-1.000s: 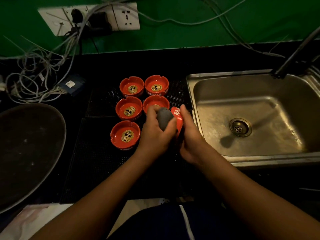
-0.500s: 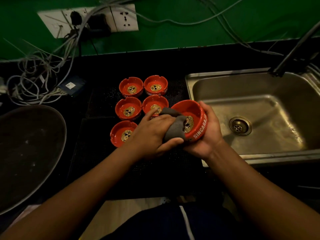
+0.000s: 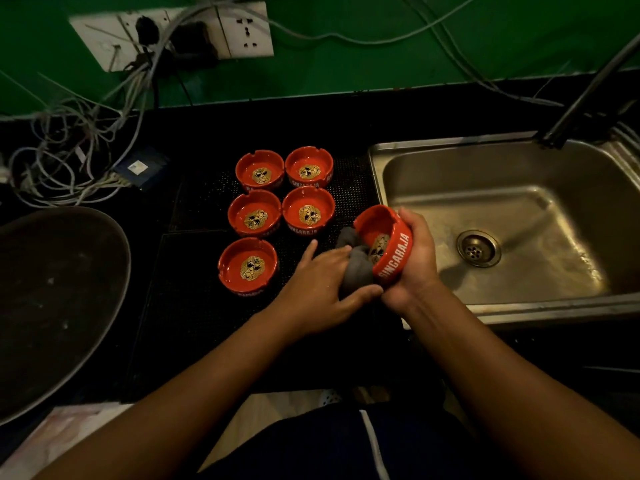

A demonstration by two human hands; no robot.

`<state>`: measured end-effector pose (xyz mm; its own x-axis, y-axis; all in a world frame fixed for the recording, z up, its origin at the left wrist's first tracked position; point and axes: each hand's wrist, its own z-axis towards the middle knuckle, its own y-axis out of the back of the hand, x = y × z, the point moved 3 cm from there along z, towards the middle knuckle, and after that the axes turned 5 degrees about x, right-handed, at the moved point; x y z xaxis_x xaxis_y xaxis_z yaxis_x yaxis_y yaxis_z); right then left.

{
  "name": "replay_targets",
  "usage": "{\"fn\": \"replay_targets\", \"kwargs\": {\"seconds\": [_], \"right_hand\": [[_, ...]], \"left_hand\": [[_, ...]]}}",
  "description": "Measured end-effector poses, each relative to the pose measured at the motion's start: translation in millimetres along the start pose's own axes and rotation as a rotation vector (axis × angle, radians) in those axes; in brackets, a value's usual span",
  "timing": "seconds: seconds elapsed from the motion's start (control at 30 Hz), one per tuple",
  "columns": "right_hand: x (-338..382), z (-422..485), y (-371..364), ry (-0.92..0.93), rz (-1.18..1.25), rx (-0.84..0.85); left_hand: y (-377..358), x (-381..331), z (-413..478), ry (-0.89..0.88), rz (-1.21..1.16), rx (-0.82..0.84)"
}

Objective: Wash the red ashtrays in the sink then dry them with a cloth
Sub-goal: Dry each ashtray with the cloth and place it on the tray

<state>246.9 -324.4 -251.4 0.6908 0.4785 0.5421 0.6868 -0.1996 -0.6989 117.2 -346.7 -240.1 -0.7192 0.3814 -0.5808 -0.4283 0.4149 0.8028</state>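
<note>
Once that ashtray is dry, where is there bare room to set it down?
The free patch on the mat is right of the lone front ashtray, below the back-right pair. The sink basin is bare too. The cable tangle at the left is crowded.

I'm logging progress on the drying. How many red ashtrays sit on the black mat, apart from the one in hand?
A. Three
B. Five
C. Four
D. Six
B: five ashtrays rest on the mat in a two, two, one layout, while the right hand holds a sixth.
</note>
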Motion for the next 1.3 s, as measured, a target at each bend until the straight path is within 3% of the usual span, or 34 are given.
{"fn": "replay_targets", "kwargs": {"seconds": [0.13,0.2,0.3,0.4,0.47,0.57,0.67,0.73,0.83,0.9,1.03,1.1,1.2,1.3], "right_hand": [[-11.9,10.2,4.8,0.045,-0.072,-0.042],[-20.2,8.6,-2.3,0.007,-0.084,0.046],[-34.0,12.8,-3.8,0.098,-0.349,0.063],[-33.6,9.0,-6.2,0.288,-0.94,0.057],[-28.1,3.4,-9.5,0.374,-1.095,0.111],[-17.9,3.2,-8.2,0.347,-0.989,0.098],[-15.2,3.6,-5.1,0.099,-0.718,0.055],[-16.2,2.8,-5.6,0.005,-0.585,0.059],[-16.1,4.7,-3.3,0.063,-0.414,0.023],[-19.1,1.9,-3.7,0.124,-0.424,-0.015],[-30.3,-5.0,-11.0,0.164,-0.472,-0.079],[-31.4,-4.8,-10.5,0.139,-0.383,-0.156],[-22.9,0.6,-14.3,0.054,-0.183,-0.144],[-8.9,8.5,-13.1,0.005,-0.077,-0.225]], "left_hand": [[3.3,-19.0,0.6,0.118,-0.752,-0.024],[8.6,-20.3,3.2,0.235,-1.031,-0.136],[16.2,-13.6,5.7,0.45,-1.453,-0.279],[22.8,-1.3,3.9,0.596,-1.54,-0.252],[25.5,5.4,1.0,0.628,-1.543,-0.203],[29.0,16.5,-2.7,0.597,-1.593,-0.234],[31.8,25.8,-4.8,0.547,-1.746,-0.288],[30.1,30.3,-3.2,0.588,-1.686,-0.33],[29.5,37.8,0.6,0.592,-1.363,-0.532],[29.6,35.8,4.1,0.517,-1.127,-0.603],[18.2,12.5,15.9,0.316,-0.765,-0.489],[12.3,4.3,19.5,0.248,-0.644,-0.478],[1.1,-10.1,19.5,0.116,-0.365,-0.377],[-10.5,-16.7,12.8,-0.093,-0.139,-0.33]]}}
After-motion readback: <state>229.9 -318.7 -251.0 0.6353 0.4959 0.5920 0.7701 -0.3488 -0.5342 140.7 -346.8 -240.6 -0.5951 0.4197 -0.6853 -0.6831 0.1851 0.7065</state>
